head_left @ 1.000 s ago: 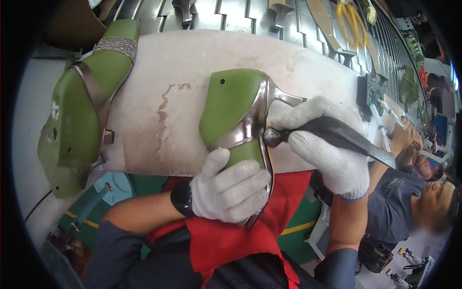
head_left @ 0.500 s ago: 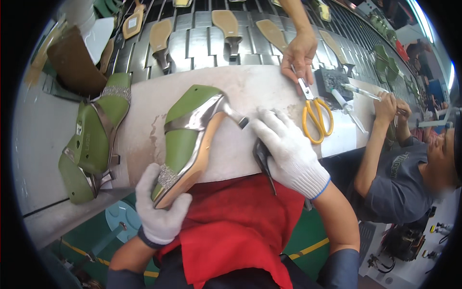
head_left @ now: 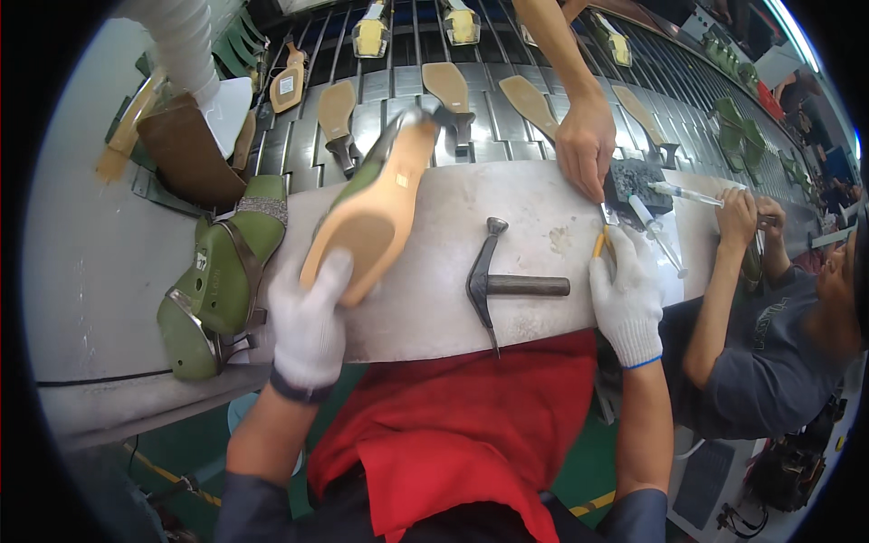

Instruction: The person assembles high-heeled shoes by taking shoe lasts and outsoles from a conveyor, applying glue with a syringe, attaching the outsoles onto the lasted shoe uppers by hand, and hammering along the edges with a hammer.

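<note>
While a slatted conveyor (head_left: 507, 81) carries tan insoles past the far edge, a gloved worker sits at a pale, scuffed workbench (head_left: 109, 271), red apron across the lap. Largest of the things in hand is a high-heeled shoe on a green last (head_left: 376, 204), turned sole-up, its tan sole facing the camera and its heel pointing toward the conveyor; the left hand (head_left: 310, 326) has its fingers wrapped closed round the toe end, lifting it just above the bench. A second green last with a silver strapped upper (head_left: 217, 290) lies on its side to the left. Between the hands a shoemaker's hammer (head_left: 498, 285) rests untouched on the bench. The right hand (head_left: 626, 299) reaches to the bench's far right, fingers curled onto a small yellow-handled tool (head_left: 599, 244) (scissors, by the look of it, though mostly covered). Just beyond, another person's bare hand (head_left: 587, 140) presses down beside a dark block. Held by the toe alone, the shoe could tip or slip; two hands crowding one spot risk a nick. How firmly the right fingers grip cannot be made out.
</note>
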Demonstrator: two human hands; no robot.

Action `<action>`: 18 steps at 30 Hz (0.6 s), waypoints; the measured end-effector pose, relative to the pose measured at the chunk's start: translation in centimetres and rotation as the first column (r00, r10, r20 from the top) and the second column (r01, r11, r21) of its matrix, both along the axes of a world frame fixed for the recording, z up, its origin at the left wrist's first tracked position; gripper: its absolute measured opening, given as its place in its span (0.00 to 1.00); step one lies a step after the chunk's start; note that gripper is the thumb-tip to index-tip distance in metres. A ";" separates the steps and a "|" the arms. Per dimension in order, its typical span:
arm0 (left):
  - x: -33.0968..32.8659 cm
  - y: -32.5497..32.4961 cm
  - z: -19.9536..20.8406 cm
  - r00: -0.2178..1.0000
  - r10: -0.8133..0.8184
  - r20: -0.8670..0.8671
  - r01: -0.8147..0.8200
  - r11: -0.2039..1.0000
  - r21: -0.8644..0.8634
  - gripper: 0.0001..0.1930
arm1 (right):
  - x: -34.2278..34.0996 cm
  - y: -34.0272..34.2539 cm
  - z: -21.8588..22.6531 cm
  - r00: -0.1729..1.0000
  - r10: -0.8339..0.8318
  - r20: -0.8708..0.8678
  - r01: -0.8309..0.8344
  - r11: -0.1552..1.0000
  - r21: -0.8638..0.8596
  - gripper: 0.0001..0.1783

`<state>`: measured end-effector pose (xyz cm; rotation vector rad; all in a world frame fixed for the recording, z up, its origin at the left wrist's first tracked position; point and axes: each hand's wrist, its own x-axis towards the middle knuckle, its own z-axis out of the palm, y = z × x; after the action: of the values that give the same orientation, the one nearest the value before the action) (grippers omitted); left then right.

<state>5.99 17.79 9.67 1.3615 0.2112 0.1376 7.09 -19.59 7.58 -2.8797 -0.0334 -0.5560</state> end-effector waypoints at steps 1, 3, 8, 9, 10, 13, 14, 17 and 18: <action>2.5 -0.5 -0.4 0.999 0.004 0.032 -0.005 1.000 0.012 0.21 | 0.1 -0.1 -0.1 0.999 -0.003 -0.040 0.005 0.999 0.051 0.27; 7.9 -1.8 -0.7 0.995 0.072 0.071 -0.072 0.997 -0.003 0.18 | 0.2 -0.4 0.6 0.996 -0.028 -0.083 0.031 0.999 0.040 0.28; 18.9 -4.9 -1.5 0.962 0.272 0.011 -0.270 0.945 0.188 0.20 | -0.3 -1.0 2.1 0.949 -0.116 -0.294 0.119 0.993 -0.008 0.34; 20.4 -5.1 -2.1 0.951 0.304 0.050 -0.306 0.912 0.272 0.19 | -0.5 -1.1 1.9 0.946 -0.112 -0.303 0.089 0.992 -0.087 0.36; 23.1 -2.9 -4.5 0.940 0.316 0.130 -0.337 0.793 0.509 0.23 | -0.3 -0.9 2.0 0.947 -0.096 -0.305 0.047 0.985 -0.164 0.38; 24.8 -4.4 -5.0 0.937 0.349 -0.002 -0.269 0.728 0.631 0.25 | -0.4 -0.7 3.2 0.896 -0.119 -0.427 0.069 0.989 -0.130 0.41; 24.0 -5.0 -4.6 0.942 0.336 -0.006 -0.229 0.652 0.723 0.26 | -0.6 -1.0 3.5 0.868 -0.116 -0.483 0.083 0.993 -0.089 0.42; 19.5 -6.3 -3.8 0.917 0.297 0.265 -0.382 0.469 0.796 0.29 | -2.5 -3.3 3.1 0.912 -0.031 -0.409 0.042 0.999 0.017 0.40; 17.0 -6.9 -3.9 0.829 0.233 0.509 -0.560 0.377 0.738 0.31 | -3.7 -4.4 2.7 0.954 0.045 -0.297 -0.019 0.996 0.092 0.39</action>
<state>22.98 10.85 5.81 2.2783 0.1980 1.0292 3.38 -24.00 10.28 -2.8378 -0.0084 -0.1068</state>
